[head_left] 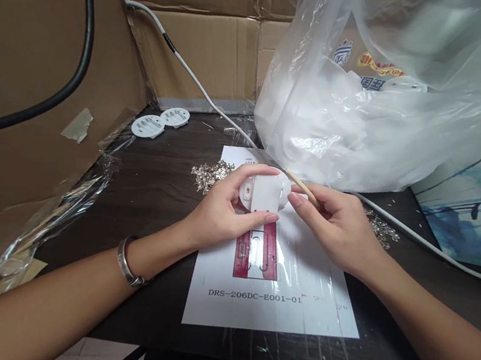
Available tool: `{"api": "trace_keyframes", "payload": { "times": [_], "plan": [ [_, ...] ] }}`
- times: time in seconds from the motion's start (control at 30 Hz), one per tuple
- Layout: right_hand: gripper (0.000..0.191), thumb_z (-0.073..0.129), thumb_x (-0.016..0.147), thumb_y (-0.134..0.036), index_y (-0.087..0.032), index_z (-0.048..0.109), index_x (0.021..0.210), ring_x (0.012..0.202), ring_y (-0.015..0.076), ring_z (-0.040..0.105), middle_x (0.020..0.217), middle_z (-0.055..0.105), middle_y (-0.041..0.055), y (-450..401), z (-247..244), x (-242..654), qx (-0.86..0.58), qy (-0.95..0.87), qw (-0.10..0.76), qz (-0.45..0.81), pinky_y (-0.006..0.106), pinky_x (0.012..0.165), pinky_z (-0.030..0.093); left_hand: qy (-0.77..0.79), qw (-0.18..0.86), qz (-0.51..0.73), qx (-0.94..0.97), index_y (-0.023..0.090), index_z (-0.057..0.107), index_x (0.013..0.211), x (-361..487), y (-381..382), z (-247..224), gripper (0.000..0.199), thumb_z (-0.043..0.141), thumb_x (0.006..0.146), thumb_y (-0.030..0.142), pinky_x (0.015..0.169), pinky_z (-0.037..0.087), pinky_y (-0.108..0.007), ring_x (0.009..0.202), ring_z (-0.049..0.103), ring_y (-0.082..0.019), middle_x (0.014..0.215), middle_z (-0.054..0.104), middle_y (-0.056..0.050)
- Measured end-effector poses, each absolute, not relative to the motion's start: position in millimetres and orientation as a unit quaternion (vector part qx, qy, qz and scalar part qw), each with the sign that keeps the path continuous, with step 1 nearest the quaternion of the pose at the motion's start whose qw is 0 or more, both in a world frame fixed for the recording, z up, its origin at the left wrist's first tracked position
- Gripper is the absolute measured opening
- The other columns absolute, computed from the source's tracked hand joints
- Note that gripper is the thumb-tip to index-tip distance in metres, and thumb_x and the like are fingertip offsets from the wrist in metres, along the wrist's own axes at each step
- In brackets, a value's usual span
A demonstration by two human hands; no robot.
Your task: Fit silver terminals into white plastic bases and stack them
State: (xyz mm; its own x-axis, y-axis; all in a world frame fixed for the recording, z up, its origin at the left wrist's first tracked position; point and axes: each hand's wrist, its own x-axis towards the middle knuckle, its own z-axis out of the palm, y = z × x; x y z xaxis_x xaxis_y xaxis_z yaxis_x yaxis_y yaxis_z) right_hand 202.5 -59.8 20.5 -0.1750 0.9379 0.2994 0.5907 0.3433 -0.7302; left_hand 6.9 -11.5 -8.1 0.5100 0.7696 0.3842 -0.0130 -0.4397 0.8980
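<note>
My left hand (221,207) grips a round white plastic housing (266,193) by its edges, with the thumb below and the fingers above. A raised block stands on the housing's face, with a small slot at its left. My right hand (339,224) is closed around a thin pale wooden stick (303,185) that points up and left past the housing. Its thumb and index fingertips are at the housing's right edge; whether they pinch a small part there cannot be made out. Beneath both hands lies a printed sheet (255,314) with a red and white picture.
Small metal pieces lie in one pile (211,175) at left and another pile (382,229) at right. Two white round housings (148,126) rest at the back left. A large clear plastic bag (345,130) of white parts stands behind. A grey cable (208,98) crosses the table; cardboard walls (206,54) enclose it.
</note>
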Motion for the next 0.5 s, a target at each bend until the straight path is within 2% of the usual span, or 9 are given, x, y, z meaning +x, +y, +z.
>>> {"api": "trace_keyframes", "payload": {
  "times": [0.13,0.23,0.33,0.4,0.43,0.5],
  "plan": [
    [0.026,0.060,0.089,-0.037,-0.016,0.066,0.077,0.050,0.0075,0.037,0.056,0.045,-0.0040,-56,13,199,-0.498,-0.669,0.425,0.351,0.021,0.048,0.032,0.246,0.546,0.389,0.700,0.028,0.054,0.115,8,-14,-5,0.045,0.074,0.076,0.019,0.057,0.061,-0.028,0.071,0.070,-0.017,0.087,0.067,-0.001],
    [0.024,0.064,0.086,-0.037,-0.015,0.065,0.079,0.045,0.0067,0.032,0.052,0.038,-0.0061,-51,7,199,-0.502,-0.627,0.441,0.400,0.021,0.043,0.028,0.236,0.585,0.377,0.678,0.027,0.052,0.115,9,-15,-3,0.041,0.071,0.079,0.018,0.058,0.063,-0.028,0.071,0.072,-0.018,0.086,0.068,0.000],
    [0.024,0.065,0.084,-0.038,-0.014,0.060,0.084,0.041,0.0066,0.027,0.049,0.030,-0.0084,-53,14,193,-0.519,-0.546,0.509,0.417,0.020,0.037,0.023,0.239,0.590,0.390,0.666,0.026,0.053,0.113,9,-15,-4,0.036,0.068,0.082,0.019,0.062,0.064,-0.028,0.072,0.073,-0.018,0.086,0.068,0.000],
    [0.024,0.052,0.092,-0.036,-0.017,0.054,0.077,0.037,0.0068,0.021,0.048,0.020,-0.0093,-65,29,185,-0.481,-0.530,0.536,0.447,0.020,0.034,0.023,0.240,0.575,0.406,0.668,0.025,0.053,0.114,9,-14,-5,0.034,0.067,0.083,0.019,0.063,0.065,-0.027,0.070,0.073,-0.017,0.083,0.068,0.001],
    [0.030,0.040,0.096,-0.033,-0.018,0.050,0.072,0.035,0.0073,0.021,0.048,0.017,-0.0087,-76,38,180,-0.448,-0.559,0.515,0.471,0.021,0.033,0.025,0.244,0.563,0.414,0.673,0.025,0.053,0.114,10,-13,-6,0.033,0.066,0.084,0.019,0.062,0.065,-0.026,0.069,0.073,-0.017,0.083,0.068,0.001],
    [0.049,0.017,0.100,-0.029,-0.018,0.049,0.065,0.035,0.0075,0.028,0.051,0.028,-0.0036,-105,53,170,-0.424,-0.691,0.412,0.417,0.022,0.034,0.030,0.250,0.544,0.430,0.676,0.025,0.053,0.115,10,-13,-8,0.032,0.065,0.085,0.022,0.060,0.064,-0.025,0.066,0.072,-0.015,0.084,0.067,0.001]
  ]
}}
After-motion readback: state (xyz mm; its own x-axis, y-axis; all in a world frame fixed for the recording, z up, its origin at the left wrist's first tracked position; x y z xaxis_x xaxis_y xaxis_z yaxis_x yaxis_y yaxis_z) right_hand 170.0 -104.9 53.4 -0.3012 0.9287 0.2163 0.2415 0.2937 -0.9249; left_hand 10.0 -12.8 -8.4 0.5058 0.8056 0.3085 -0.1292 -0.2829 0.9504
